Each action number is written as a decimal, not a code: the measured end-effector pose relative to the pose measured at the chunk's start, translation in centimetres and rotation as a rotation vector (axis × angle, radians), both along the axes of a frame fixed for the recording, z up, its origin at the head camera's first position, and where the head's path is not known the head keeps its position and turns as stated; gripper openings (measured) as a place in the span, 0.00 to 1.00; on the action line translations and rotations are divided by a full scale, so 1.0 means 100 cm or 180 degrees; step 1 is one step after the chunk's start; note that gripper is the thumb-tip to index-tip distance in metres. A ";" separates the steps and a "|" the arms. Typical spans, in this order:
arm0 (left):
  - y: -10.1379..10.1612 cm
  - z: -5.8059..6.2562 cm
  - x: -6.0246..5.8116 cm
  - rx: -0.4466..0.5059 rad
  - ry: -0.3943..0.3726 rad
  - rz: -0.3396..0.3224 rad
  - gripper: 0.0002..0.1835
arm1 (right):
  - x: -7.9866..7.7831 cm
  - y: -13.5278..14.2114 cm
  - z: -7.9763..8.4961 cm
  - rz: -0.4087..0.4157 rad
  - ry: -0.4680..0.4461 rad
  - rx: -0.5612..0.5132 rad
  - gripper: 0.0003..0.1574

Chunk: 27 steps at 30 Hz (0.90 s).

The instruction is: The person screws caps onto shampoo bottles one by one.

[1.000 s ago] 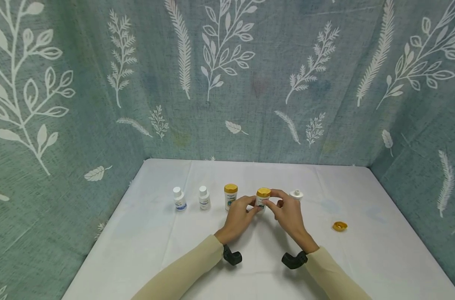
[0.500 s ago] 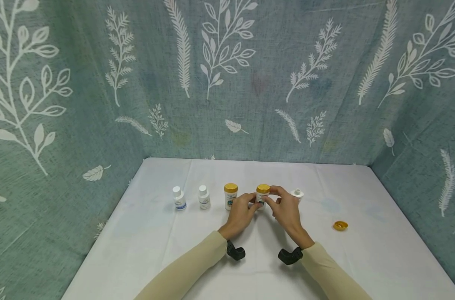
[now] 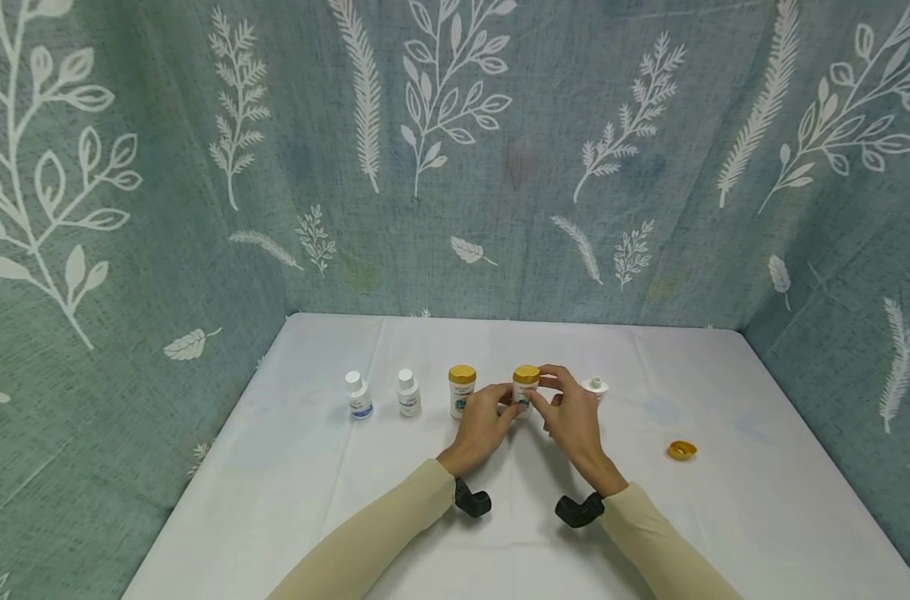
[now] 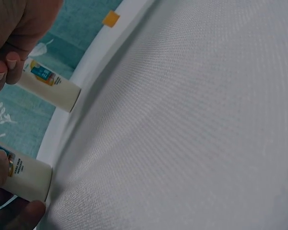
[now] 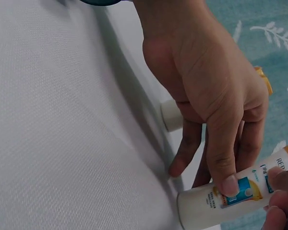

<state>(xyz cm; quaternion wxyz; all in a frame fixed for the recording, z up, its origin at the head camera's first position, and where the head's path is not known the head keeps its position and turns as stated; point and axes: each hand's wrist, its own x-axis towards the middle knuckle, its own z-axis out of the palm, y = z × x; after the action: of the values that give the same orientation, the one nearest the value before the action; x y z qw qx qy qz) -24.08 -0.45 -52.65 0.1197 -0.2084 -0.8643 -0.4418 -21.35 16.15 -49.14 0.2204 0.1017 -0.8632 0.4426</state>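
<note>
Between both hands is a small white bottle with a yellow cap [image 3: 526, 374], its blue-and-yellow label [image 5: 240, 191] facing me. My left hand [image 3: 481, 427] grips the lower body, thumb across the label and a finger near the base. My right hand [image 3: 575, 421] pinches the bottle higher up; its thumb is on the front and its index finger reaches behind the cap. In the left wrist view the bottle body [image 4: 31, 179] stands close over the cloth, its top cut off by the frame. Right of my hands, an uncapped white bottle [image 3: 596, 387] is partly hidden by my right hand.
To the left stand another yellow-capped bottle [image 3: 462, 388] and two smaller white-capped bottles, the nearer one [image 3: 408, 396] and the far-left one [image 3: 358, 396]. A loose yellow cap [image 3: 682, 451] lies at the right on the white tablecloth [image 3: 725, 517]. Patterned green curtains [image 3: 515, 167] enclose the table.
Both hands and the bottle have shifted slightly away from me, and my wrists have come a little closer together. In the last half second almost nothing has moved.
</note>
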 end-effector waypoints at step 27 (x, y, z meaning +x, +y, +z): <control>-0.001 0.002 0.005 -0.0401 -0.0025 0.0008 0.16 | 0.011 0.003 0.009 -0.0078 -0.0069 -0.0049 0.26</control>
<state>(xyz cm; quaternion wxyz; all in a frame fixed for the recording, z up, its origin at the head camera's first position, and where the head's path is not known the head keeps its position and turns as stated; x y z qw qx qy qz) -23.60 -0.51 -52.46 0.1035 -0.2127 -0.8911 -0.3872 -20.26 16.42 -48.19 0.2172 0.0846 -0.8633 0.4476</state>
